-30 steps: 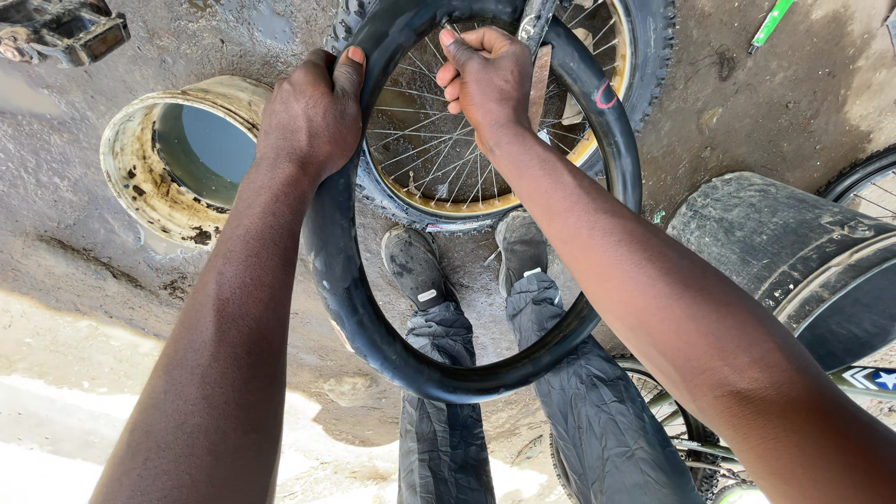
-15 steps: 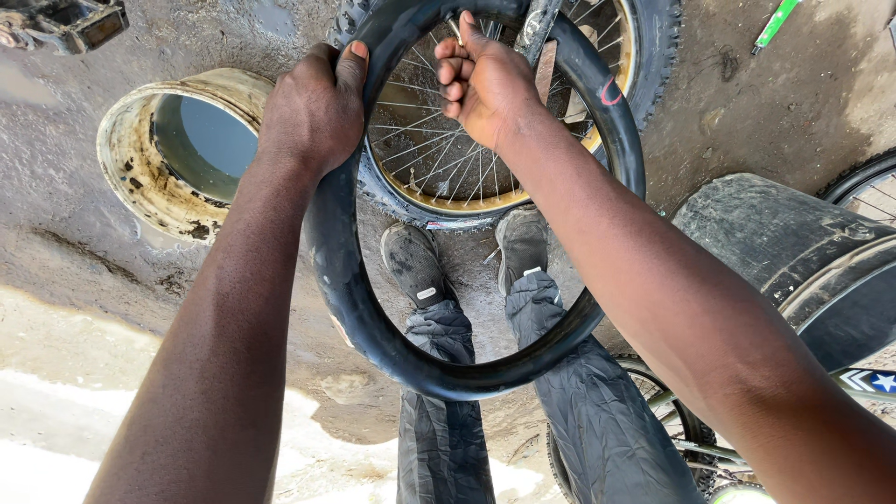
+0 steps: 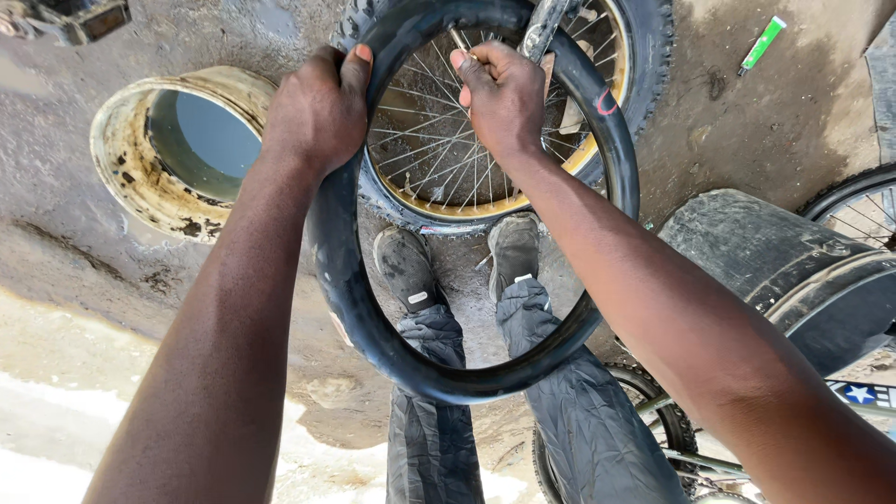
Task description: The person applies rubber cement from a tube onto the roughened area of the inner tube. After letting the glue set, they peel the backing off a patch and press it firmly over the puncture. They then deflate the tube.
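I hold a black rubber inner tube (image 3: 347,280) up in front of me as a wide loop. My left hand (image 3: 317,107) grips its upper left part. My right hand (image 3: 504,93) is closed at the tube's upper edge, fingers curled around something small by the top; I cannot tell exactly what. Through the loop I see a spoked bicycle wheel (image 3: 439,168) with a yellowish rim and knobby tyre on the ground, and my two dark shoes (image 3: 406,271) and dark trousers below.
A rusty round basin (image 3: 131,177) with water sits at the left on the dirt ground. A green tube (image 3: 763,42) lies at the top right. A large dark tyre (image 3: 775,261) and another bicycle wheel (image 3: 653,420) are at the right.
My right hand has shifted slightly left along the top of the tube and curled tighter. My left hand keeps its grip in the same place.
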